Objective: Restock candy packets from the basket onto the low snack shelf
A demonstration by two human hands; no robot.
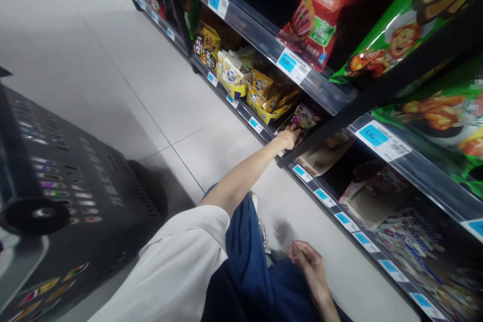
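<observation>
My left hand (289, 137) stretches forward to a low shelf (264, 133) and closes its fingers on the lower edge of a small purple and pink snack packet (305, 116). Yellow display boxes of snack bags (260, 95) stand just left of that packet. My right hand (307, 261) hangs relaxed over my blue trouser knee near the floor, with its fingers loosely apart and nothing in them. It is a short way in front of the bottom shelf's blue price tags (345, 219).
A black perforated basket or cart (75, 201) stands close on my left. Red (320, 10) and green chip bags (411, 15) fill the upper shelves on the right. Boxed goods (377, 196) lie on the bottom shelf. Pale floor tiles (113, 75) run ahead down the aisle.
</observation>
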